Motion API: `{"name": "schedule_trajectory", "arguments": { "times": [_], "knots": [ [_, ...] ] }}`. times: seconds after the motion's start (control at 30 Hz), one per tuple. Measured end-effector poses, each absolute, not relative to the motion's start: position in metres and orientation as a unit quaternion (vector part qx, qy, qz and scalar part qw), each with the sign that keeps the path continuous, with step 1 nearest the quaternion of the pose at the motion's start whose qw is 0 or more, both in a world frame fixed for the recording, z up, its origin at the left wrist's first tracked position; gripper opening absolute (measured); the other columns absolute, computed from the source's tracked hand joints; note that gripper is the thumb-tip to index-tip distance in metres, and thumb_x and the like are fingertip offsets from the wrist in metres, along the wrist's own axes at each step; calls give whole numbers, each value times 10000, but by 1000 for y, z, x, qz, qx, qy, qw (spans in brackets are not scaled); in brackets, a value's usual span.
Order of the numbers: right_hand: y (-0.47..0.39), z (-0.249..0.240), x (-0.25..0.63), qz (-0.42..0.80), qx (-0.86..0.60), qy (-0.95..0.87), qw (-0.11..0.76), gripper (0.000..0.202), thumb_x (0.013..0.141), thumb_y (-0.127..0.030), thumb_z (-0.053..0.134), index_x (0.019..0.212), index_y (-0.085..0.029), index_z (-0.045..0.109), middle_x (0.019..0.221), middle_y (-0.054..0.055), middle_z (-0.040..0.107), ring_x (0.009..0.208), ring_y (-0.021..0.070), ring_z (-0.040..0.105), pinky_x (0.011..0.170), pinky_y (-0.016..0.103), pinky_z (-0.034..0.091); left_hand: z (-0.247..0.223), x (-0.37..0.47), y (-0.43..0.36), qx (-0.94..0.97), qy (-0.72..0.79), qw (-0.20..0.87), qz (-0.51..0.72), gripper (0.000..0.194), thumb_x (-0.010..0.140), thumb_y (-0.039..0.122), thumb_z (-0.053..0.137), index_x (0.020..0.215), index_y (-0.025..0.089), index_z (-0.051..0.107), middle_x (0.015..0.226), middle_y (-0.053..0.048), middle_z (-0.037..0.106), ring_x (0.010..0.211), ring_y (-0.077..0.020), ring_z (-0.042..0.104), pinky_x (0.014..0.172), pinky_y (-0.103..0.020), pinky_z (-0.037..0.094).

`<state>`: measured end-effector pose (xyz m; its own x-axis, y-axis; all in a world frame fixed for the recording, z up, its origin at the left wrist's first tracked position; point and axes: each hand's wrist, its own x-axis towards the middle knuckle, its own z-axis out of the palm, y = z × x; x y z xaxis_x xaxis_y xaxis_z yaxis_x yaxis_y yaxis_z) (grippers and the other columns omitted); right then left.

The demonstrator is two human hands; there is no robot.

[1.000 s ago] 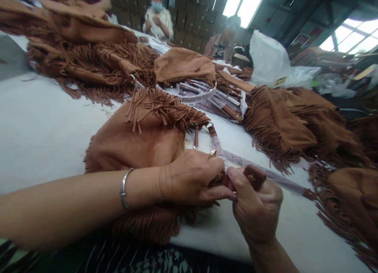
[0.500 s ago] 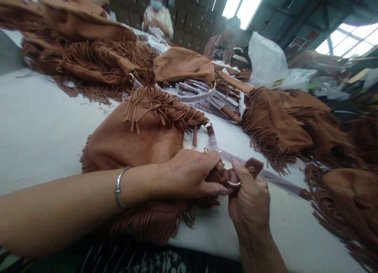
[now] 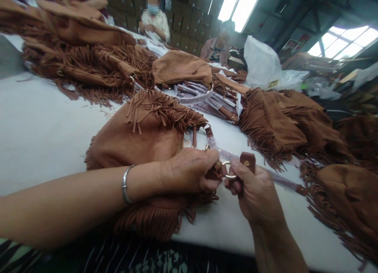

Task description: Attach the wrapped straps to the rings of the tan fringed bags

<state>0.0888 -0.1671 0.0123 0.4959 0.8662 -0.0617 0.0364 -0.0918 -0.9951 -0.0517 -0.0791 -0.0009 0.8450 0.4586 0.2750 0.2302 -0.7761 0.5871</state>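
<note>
I find my left fingers [image 3: 213,158] firmly gripping the fringed bag [image 3: 136,137] and, at their three o'clock, my right fingers [image 3: 242,172] clasping a riveted brown tab [image 3: 248,160].

Can't actually read anything here, tbh. The white plastic bag [image 3: 260,62] has a yellow label [image 3: 273,83] on it, but any print is just dark smudges. Poster-like sheet [image 3: 290,44] on the back wall? Way too blurry to make out, sorry.

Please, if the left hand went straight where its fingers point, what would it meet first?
Most likely the metal ring just ahead, with the right hand close beyond it; exact depth is unclear.
</note>
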Motion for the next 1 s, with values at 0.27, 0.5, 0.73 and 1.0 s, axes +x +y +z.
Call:
{"name": "schedule_trajectory", "arguments": {
  "times": [0.27, 0.5, 0.73, 1.0],
  "knots": [
    [-171, 0, 70, 253, -617, -330, 668, 231, 762, -349, 661, 711, -128, 617, 563, -17, 565, 452, 85, 479, 435, 213, 393, -5, -53, -83, 906, 204, 272, 253, 229, 740, 355, 584, 830, 160, 506, 677, 2, 604, 572, -129, 561, 516, -215, 398],
    [-168, -5, 52, 151, -596, -322, 720, 172, 753, -256, 687, 886, -149, 660, 570, -44, 561, 453, 72, 486, 452, 199, 406, -5, -52, -87, 904, 231, 232, 275, 248, 732, 376, 576, 832, 157, 518, 699, -24, 625, 599, -167, 598, 533, -253, 432],
    [-168, 10, 81, 338, -560, -244, 716, 247, 708, -353, 710, 635, -137, 618, 467, -40, 521, 391, 69, 438, 401, 207, 384, -6, -54, -83, 925, 195, 165, 282, 206, 740, 344, 549, 836, 163, 528, 681, -16, 613, 594, -172, 582, 513, -256, 399],
    [-188, 12, 93, 323, -596, -424, 600, 131, 771, -239, 685, 693, -149, 631, 575, -26, 557, 499, 83, 478, 483, 222, 382, -4, -55, -84, 929, 180, 149, 288, 186, 736, 347, 587, 788, 180, 524, 654, 8, 587, 568, -151, 551, 486, -238, 322]
  ]
}}
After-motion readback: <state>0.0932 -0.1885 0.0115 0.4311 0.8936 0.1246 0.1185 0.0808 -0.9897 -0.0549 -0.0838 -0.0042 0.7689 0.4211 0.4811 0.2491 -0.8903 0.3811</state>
